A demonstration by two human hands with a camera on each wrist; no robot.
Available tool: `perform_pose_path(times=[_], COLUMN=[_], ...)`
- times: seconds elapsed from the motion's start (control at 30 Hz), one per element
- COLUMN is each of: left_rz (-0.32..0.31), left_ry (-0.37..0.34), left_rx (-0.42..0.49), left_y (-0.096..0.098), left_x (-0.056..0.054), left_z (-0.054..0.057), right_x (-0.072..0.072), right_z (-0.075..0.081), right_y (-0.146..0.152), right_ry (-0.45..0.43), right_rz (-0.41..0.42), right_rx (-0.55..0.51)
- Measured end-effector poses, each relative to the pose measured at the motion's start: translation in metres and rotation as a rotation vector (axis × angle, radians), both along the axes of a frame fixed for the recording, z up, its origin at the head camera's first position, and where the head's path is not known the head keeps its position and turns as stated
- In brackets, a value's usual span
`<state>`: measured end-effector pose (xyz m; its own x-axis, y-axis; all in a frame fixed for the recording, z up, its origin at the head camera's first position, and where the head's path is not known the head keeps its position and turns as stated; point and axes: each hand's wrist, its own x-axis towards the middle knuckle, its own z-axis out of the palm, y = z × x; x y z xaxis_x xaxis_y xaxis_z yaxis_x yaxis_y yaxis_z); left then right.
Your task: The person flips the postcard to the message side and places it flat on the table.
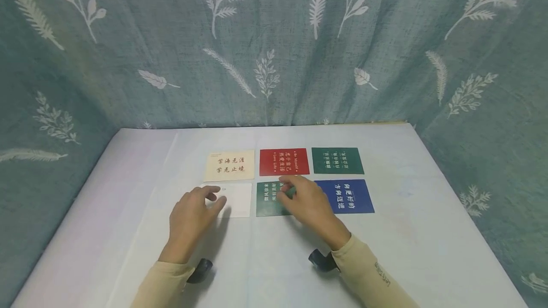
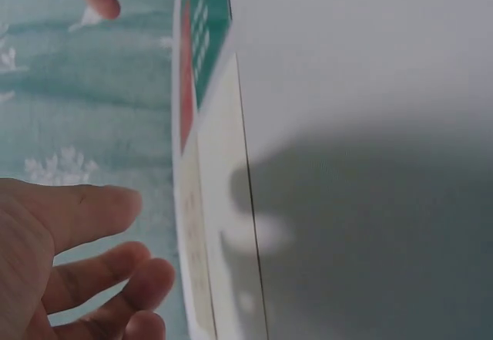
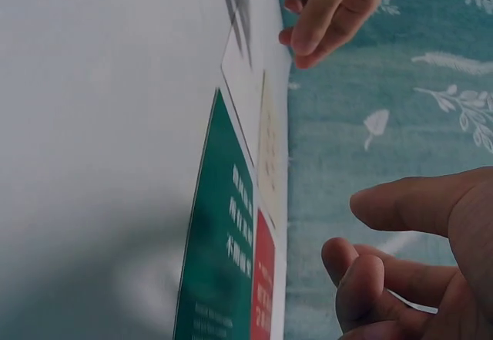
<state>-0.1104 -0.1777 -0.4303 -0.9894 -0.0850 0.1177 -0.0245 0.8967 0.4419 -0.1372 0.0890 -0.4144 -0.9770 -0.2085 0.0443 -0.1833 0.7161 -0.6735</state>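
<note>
White card and front green card, on table, under left hand and right hand respectively; fingers loosely bent, empty, wrist views alone showing clearance. Red card behind: “Be Myself”, “Love Life”, legible in head view only.

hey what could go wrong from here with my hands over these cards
Your right hand hovers over the front green card, near the blue card, so it might nudge either out of line. The white card lies flat on the white table, so its edge could be hard for your left hand to lift.
</note>
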Motion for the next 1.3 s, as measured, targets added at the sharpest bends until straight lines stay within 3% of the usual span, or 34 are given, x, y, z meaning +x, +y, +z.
perform_pose_path(times=[0.27, 0.57, 0.97, 1.3], left_rz=[-0.079, -0.128, -0.126, -0.137], left_ry=[0.078, 0.082, -0.015, -0.036], left_rx=[-0.005, -0.017, -0.053, -0.07], left_y=[0.028, 0.054, 0.063, 0.068], left_x=[-0.002, -0.007, -0.013, -0.017], left_z=[-0.005, -0.01, -0.018, -0.019], right_x=[-0.001, -0.002, -0.004, -0.007], right_z=[-0.004, -0.011, -0.021, -0.021], right_y=[0.019, 0.04, 0.053, 0.057], right_ry=[0.017, 0.006, -0.063, -0.057], right_rz=[-0.033, -0.076, -0.077, -0.075], right_rx=[0.023, 0.061, 0.096, 0.15])
